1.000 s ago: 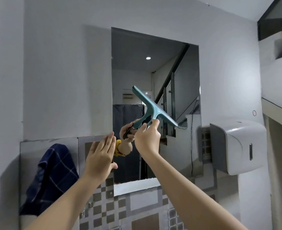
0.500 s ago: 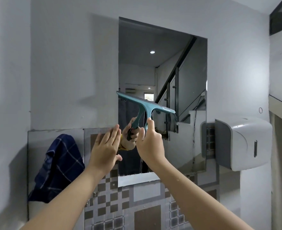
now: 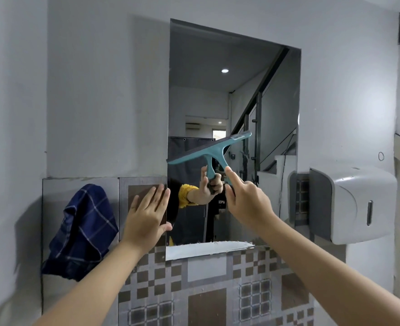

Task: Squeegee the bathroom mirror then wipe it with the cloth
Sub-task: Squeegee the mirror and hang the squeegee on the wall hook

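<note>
A tall frameless mirror [image 3: 229, 95] hangs on the grey wall. My right hand [image 3: 247, 203] grips the handle of a teal squeegee [image 3: 214, 149], forefinger stretched up along it. The blade lies against the glass at mid height, tilted with its right end higher and its left end at the mirror's left edge. My left hand [image 3: 147, 215] is flat and open, fingers spread, pressed on the wall tile at the mirror's lower left edge. A dark blue checked cloth [image 3: 83, 231] hangs on the wall to the left, untouched.
A white paper dispenser [image 3: 351, 203] juts from the wall just right of the mirror. Patterned grey and brown tiles [image 3: 208, 285] cover the wall below. A ledge and wall corner close in at the far right.
The squeegee has rotated: a second ago its left end was high, now its right end is high, and the blade reaches the mirror's left edge. My left hand stayed at the edge.
</note>
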